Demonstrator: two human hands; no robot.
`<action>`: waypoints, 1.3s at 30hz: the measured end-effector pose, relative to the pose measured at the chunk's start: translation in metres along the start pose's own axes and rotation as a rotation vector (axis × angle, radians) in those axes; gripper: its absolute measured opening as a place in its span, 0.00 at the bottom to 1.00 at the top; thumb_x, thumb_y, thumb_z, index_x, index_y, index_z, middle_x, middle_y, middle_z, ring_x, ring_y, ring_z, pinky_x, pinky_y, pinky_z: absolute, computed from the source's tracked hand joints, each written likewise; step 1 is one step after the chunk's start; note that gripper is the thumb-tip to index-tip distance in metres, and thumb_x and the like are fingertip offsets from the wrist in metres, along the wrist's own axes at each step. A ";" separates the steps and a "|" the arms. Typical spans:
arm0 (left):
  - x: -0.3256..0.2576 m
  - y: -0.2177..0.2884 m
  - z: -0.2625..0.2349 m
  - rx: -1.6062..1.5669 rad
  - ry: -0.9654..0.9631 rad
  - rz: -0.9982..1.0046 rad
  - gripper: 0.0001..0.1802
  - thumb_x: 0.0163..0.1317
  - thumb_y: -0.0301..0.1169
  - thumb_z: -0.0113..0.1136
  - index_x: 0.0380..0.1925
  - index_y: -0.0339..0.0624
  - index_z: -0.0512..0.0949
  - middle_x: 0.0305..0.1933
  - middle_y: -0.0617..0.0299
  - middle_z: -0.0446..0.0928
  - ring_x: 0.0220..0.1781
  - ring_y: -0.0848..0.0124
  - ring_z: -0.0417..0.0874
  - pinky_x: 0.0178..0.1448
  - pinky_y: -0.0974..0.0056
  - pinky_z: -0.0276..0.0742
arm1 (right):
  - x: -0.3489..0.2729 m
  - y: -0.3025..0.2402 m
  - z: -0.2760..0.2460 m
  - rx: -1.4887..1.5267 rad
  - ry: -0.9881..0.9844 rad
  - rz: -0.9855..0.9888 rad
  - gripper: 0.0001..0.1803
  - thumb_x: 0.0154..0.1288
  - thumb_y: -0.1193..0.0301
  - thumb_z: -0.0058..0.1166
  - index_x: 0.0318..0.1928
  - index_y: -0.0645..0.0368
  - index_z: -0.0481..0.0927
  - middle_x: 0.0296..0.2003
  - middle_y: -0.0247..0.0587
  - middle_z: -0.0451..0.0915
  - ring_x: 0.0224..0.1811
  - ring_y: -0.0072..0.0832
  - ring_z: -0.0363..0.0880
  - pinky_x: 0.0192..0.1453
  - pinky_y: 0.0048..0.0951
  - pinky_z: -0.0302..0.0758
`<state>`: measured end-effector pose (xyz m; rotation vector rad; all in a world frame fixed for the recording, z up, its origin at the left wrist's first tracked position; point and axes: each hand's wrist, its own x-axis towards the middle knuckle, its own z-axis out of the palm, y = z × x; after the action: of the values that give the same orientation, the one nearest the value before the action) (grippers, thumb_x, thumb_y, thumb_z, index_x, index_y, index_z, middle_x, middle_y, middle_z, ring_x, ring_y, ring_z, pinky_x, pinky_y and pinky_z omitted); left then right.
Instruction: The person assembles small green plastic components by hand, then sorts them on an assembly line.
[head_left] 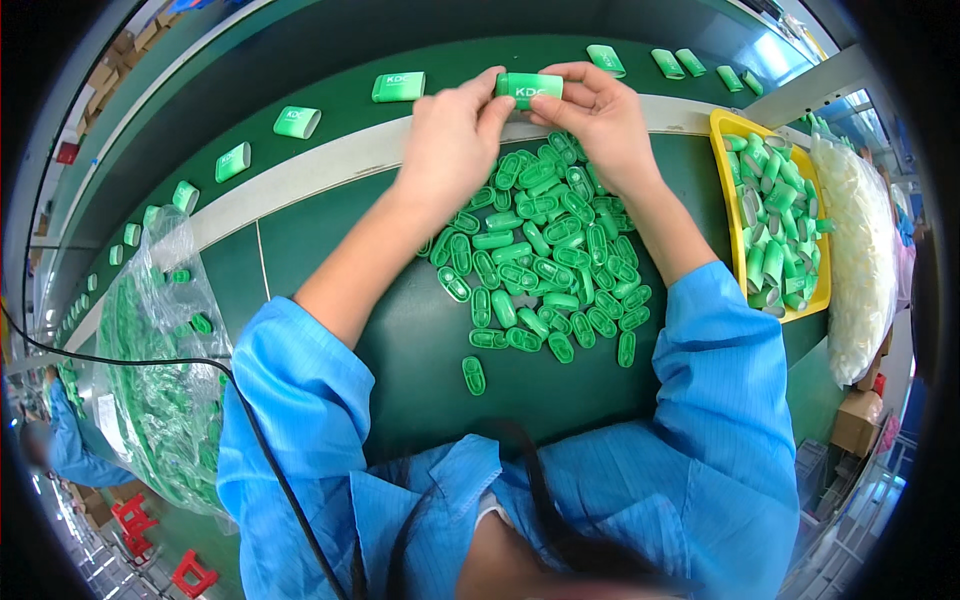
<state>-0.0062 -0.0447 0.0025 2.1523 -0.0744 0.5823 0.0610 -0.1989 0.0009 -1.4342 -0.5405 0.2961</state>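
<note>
Blue sleeves (300, 380) entered from lower edge | head view: left hand (452, 135) and right hand (598, 118) both pinched one green case (529, 88) at belt edge, over pile of green caps (540, 260) | more cases on conveyor (330, 160) | yellow tray (722, 130) at right | bag of parts (160, 400) at left

Ends of green case (529, 88) covered by fingertips of left hand (452, 140) and right hand (598, 118); grip contact not visible. Upper part of green cap pile (540, 260) hidden beneath both hands. Contents of clear bag (150, 380) blurred by plastic film. Farthest cases on conveyor belt (330, 110) too small to resolve. White parts bag (860, 250) indistinct near rim.
</note>
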 end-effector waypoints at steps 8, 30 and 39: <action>0.013 -0.007 -0.016 -0.642 -0.202 -0.294 0.18 0.57 0.28 0.57 0.45 0.25 0.73 0.31 0.52 0.80 0.31 0.71 0.83 0.38 0.71 0.78 | 0.003 -0.010 -0.006 0.079 -0.068 0.075 0.14 0.57 0.78 0.55 0.44 0.68 0.70 0.38 0.45 0.79 0.38 0.26 0.79 0.45 0.24 0.77; 0.005 0.000 -0.008 -0.380 -0.069 -0.222 0.16 0.57 0.29 0.57 0.44 0.31 0.76 0.32 0.55 0.81 0.32 0.75 0.82 0.39 0.72 0.77 | 0.001 -0.009 -0.007 -0.008 -0.043 0.013 0.15 0.54 0.77 0.59 0.43 0.65 0.72 0.35 0.42 0.80 0.35 0.22 0.78 0.41 0.22 0.74; -0.001 0.008 -0.014 -0.175 -0.104 -0.141 0.16 0.59 0.30 0.55 0.48 0.37 0.75 0.31 0.58 0.81 0.33 0.78 0.81 0.40 0.71 0.76 | -0.002 -0.010 -0.007 -0.081 -0.044 0.001 0.15 0.54 0.78 0.59 0.42 0.66 0.72 0.34 0.42 0.80 0.34 0.21 0.78 0.41 0.21 0.75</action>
<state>-0.0146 -0.0389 0.0153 1.9981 -0.0288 0.3690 0.0618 -0.2065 0.0103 -1.5087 -0.5935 0.3100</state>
